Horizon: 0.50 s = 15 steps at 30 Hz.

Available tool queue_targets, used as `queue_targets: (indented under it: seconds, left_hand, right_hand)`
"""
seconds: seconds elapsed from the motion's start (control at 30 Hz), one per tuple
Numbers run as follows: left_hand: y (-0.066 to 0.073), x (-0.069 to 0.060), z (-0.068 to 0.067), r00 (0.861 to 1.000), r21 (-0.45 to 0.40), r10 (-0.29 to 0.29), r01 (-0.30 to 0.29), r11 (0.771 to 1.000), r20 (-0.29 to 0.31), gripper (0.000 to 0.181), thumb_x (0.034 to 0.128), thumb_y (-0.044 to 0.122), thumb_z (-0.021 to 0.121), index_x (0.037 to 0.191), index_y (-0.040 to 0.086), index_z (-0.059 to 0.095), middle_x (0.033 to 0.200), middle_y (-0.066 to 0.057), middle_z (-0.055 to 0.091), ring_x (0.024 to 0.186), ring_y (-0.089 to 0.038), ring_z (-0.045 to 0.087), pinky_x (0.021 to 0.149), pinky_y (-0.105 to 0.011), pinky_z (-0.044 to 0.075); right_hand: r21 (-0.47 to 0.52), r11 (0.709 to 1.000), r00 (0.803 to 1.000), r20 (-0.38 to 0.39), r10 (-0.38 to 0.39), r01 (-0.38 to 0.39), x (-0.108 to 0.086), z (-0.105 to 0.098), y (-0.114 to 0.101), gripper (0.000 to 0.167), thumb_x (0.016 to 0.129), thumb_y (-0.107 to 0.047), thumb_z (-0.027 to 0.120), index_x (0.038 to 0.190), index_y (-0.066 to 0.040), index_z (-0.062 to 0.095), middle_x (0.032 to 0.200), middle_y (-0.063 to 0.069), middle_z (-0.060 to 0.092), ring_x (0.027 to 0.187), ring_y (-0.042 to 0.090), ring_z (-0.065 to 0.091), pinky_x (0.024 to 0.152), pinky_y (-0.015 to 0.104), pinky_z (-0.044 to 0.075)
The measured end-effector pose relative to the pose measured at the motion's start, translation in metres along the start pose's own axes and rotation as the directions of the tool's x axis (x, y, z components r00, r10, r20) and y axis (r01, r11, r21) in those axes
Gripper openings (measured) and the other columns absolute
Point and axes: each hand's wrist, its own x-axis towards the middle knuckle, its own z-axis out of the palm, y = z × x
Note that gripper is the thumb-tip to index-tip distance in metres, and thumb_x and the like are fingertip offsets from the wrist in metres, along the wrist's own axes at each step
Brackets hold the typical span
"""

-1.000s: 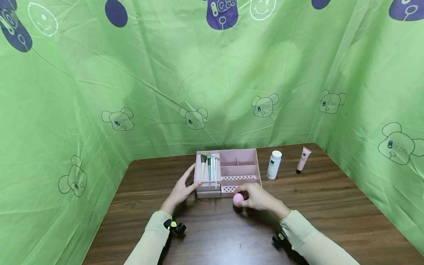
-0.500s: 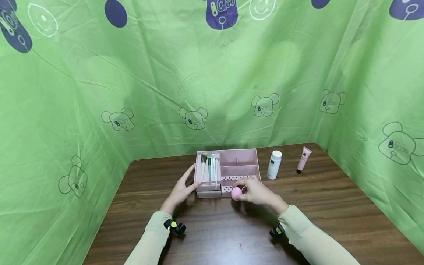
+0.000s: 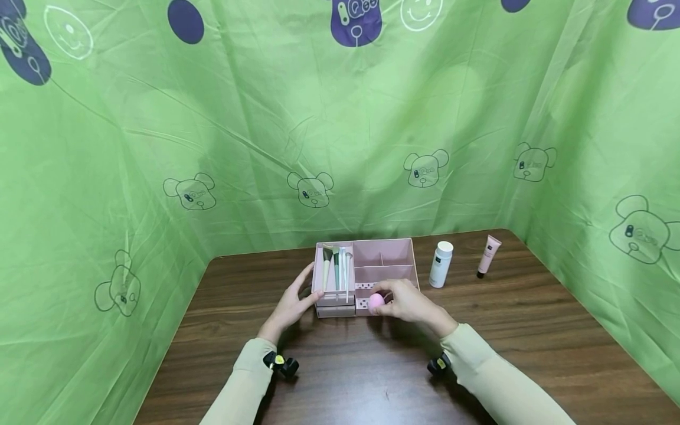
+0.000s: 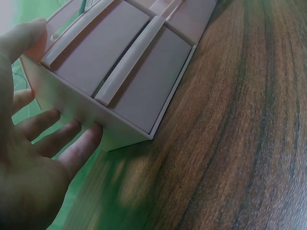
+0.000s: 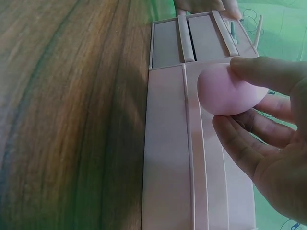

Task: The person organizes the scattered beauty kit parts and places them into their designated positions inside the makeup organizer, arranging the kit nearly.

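A pink makeup organizer (image 3: 393, 273) with several compartments and two drawers stands on the table. My left hand (image 3: 289, 304) rests against its left side; in the left wrist view the fingers (image 4: 79, 151) are spread along the side wall and the thumb lies at the top edge. My right hand (image 3: 405, 301) pinches a pink, rounded makeup sponge (image 5: 223, 91) between thumb and fingertips. The sponge is above the organizer's front right compartments, near the dotted strip. Several makeup brushes (image 3: 336, 268) lie in the left top tray. My right hand hides part of the front compartments.
To the right of the organizer a white bottle (image 3: 441, 265) stands upright. Farther right is a pink tube (image 3: 488, 258) with a black cap at the bottom. Green printed cloth (image 3: 361, 136) hangs round the back and sides of the brown wooden table (image 3: 531, 330).
My right hand has carried the sponge slightly up and to the left, from in front of the organizer to over its front edge. My left hand has stayed in place.
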Motion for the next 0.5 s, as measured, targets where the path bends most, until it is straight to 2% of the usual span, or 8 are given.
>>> queue_targets:
  seconds: [0.13,0.37,0.5]
  left_hand:
    - [-0.006,0.002,0.000,1.000,-0.002,-0.003,0.003,1.000,0.006,0.080,0.0937,0.017,0.066,0.156,0.009,0.017,0.155,-0.026,0.028,0.137,-0.049,0.033,0.111,-0.062,0.032]
    - [-0.034,0.009,0.000,0.999,0.005,0.004,-0.003,1.000,-0.034,0.079,0.0928,0.017,0.068,0.157,0.019,0.021,0.155,-0.022,0.031,0.138,-0.045,0.035,0.109,-0.059,0.036]
    - [-0.039,0.010,0.000,0.999,0.013,-0.004,0.004,1.000,-0.051,0.079,0.0914,0.021,0.070,0.156,0.022,0.024,0.155,-0.017,0.034,0.138,-0.041,0.038,0.110,-0.055,0.038]
  right_hand:
    - [0.002,1.000,1.000,-0.008,0.014,-0.014,0.004,0.001,0.001,0.032,0.076,-0.023,0.082,0.104,-0.012,0.072,0.092,-0.005,0.072,0.085,0.011,0.066,0.077,0.038,0.058]
    - [-0.021,1.000,0.999,-0.039,-0.006,0.005,0.010,0.004,0.006,0.030,0.075,-0.020,0.082,0.102,-0.013,0.072,0.095,-0.003,0.072,0.087,0.013,0.066,0.078,0.039,0.058]
    - [-0.020,1.000,0.999,-0.037,0.005,-0.006,0.013,0.005,0.008,0.031,0.075,-0.019,0.083,0.103,-0.012,0.072,0.096,-0.002,0.072,0.088,0.015,0.067,0.078,0.039,0.058]
